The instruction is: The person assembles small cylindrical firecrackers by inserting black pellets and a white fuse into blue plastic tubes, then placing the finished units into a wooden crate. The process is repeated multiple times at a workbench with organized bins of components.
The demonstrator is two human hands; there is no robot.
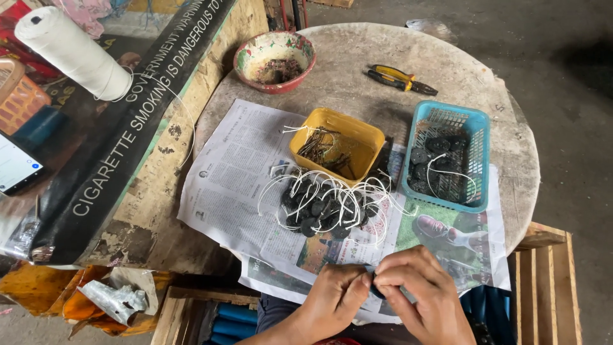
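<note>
My left hand [335, 295] and my right hand [424, 291] meet at the near edge of a round table [357, 61], fingers pinched together around a small dark piece [375, 292] that is mostly hidden. Just beyond them a pile of small black discs tied with white strings [325, 207] lies on spread newspaper [236, 172]. Behind the pile stands a yellow tub [367, 137] with thin dark wires or pins inside. To its right a blue slotted basket [476, 128] holds several more black discs and a loose string.
A chipped red bowl [246, 61] and yellow-handled pliers [401, 79] sit at the table's far side. A spool of white thread [70, 51] rests on a bench at left, near a phone [16, 167]. A wooden crate [546, 281] stands at the right.
</note>
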